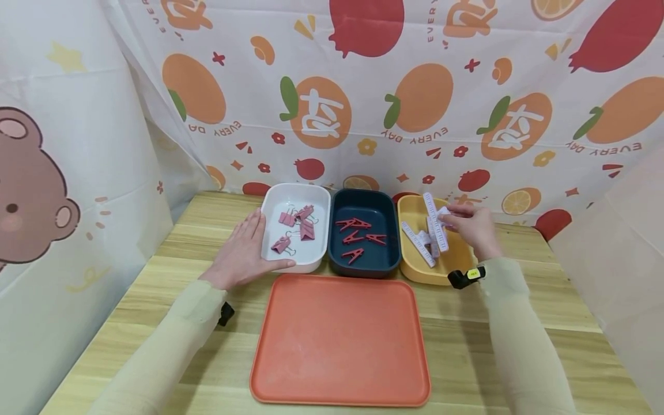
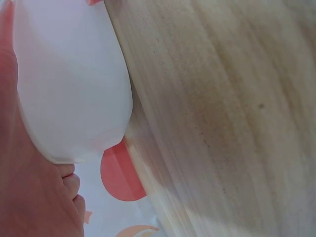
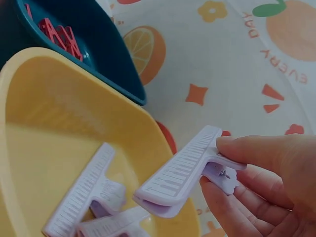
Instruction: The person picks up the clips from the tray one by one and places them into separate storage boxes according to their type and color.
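Note:
My left hand [image 1: 240, 253] rests against the left side of a white bin [image 1: 298, 267], fingers extended along its rim and thumb along the front. Pink binder clips [image 1: 307, 231] lie in that bin. With thumb and fingers, my right hand [image 1: 476, 231] pinches a pale lilac clip [image 3: 180, 170] by its handle end. This clip has a long flat jaw printed with a keyboard-like pattern and is held above the yellow bin [image 1: 459, 256]. Several similar lilac clips [image 3: 81, 192] lie inside the yellow bin below it.
Between the white and yellow bins stands a dark blue bin [image 1: 383, 210] with several red clips [image 1: 354, 255]. An orange-red tray [image 1: 339, 340] lies in front of the bins on the wooden table [image 1: 207, 369]. Behind the bins hangs a fruit-print curtain [image 1: 373, 92].

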